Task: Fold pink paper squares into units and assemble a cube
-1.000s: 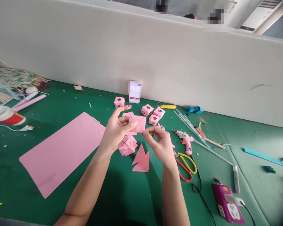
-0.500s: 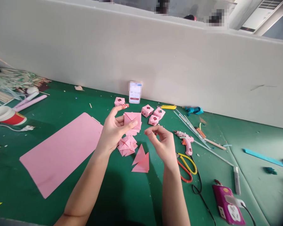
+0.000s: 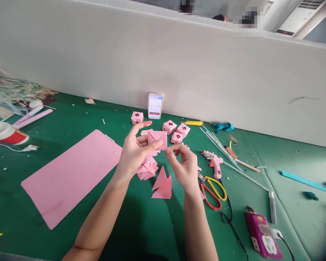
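My left hand (image 3: pixel 134 152) grips a folded pink paper square (image 3: pixel 158 136), its thumb pressed over the diagonal creases on the front. At the square's lower right corner, the thumb and forefinger of my right hand (image 3: pixel 183 163) are pinched together on the paper. Below lies a pile of folded pink paper pieces (image 3: pixel 146 169), partly covered by my left hand. Closer to me are two pink paper triangles (image 3: pixel 164 189), overlapping. Beyond my hands stand several pink paper cubes with diamond-shaped holes, one cube (image 3: pixel 137 117) on the left and a cluster (image 3: pixel 169 127) on the right.
A large pink sheet (image 3: pixel 73 177) lies left, near a paper cup (image 3: pixel 9 134). A phone (image 3: pixel 155 106) leans against the wall. Scissors (image 3: pixel 216 188), a glue gun (image 3: pixel 215 161), a yellow cutter (image 3: pixel 194 123) and a purple power strip (image 3: pixel 262 233) lie right.
The folded square has shifted slightly right and turned a little in my left hand. My right fingers, apart from it before, now meet its corner.
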Tool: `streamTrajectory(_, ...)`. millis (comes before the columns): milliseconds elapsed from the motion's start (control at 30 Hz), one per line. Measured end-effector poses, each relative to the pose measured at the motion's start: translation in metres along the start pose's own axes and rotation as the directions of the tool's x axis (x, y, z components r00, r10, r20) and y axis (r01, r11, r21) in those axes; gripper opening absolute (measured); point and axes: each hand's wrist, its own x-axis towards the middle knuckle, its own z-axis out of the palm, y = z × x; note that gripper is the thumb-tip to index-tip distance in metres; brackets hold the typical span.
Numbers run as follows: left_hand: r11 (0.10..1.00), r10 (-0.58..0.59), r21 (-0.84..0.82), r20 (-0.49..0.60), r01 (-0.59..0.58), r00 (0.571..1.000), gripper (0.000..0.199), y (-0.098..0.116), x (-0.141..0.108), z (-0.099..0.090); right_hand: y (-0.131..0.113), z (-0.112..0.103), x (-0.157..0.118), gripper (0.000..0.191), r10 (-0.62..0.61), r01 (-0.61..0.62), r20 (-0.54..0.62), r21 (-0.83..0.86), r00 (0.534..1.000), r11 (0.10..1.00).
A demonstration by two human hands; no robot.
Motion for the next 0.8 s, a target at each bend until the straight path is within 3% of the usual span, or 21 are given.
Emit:
streamTrajectory(200,1.000,-0.006,0.016,0.031,0.005,1.000,0.077,-0.003,0.002,-0.003,-0.001,0.000,0.001,0.021,0.082,-0.085,0.116,0.016,0.990,0.996)
streamTrajectory(367,0.996,-0.023,0.086,0.073,0.017,0.997,0.081,-0.003,0.004,-0.009,0.004,-0.001,0.003,0.025,0.082,-0.081,0.122,-0.011,0.989,0.997)
streamTrajectory(467,0.982,-0.072,0.180,0.137,0.047,0.988,0.083,-0.003,0.003,-0.023,0.010,-0.003,0.005,0.026,0.121,-0.118,0.107,-0.033,0.987,0.992)
streamTrajectory(533,0.964,-0.021,0.265,0.051,0.006,0.999,0.074,-0.006,0.000,-0.038,0.016,-0.001,0.006,0.027,0.168,-0.166,0.115,-0.030,0.979,0.986)
streamTrajectory(633,0.917,0.037,0.398,-0.045,-0.016,0.998,0.057,-0.022,-0.008,-0.063,0.029,0.007,0.005,0.027,0.284,-0.282,0.254,-0.045,0.925,0.958)
streamTrajectory(700,0.886,0.072,0.464,-0.094,-0.020,0.993,0.048,-0.038,-0.013,-0.074,0.042,0.018,0.003,0.020,0.373,-0.357,0.409,-0.119,0.833,0.926)
streamTrajectory(733,0.874,0.100,0.484,-0.101,-0.039,0.990,0.046,-0.048,-0.014,-0.077,0.049,0.024,0.001,0.019,0.420,-0.376,0.438,-0.188,0.794,0.907)
streamTrajectory(800,0.822,0.125,0.565,-0.048,-0.076,0.991,0.045,-0.069,-0.016,-0.076,0.063,0.036,-0.003,0.023,0.467,-0.362,0.411,-0.308,0.783,0.880)
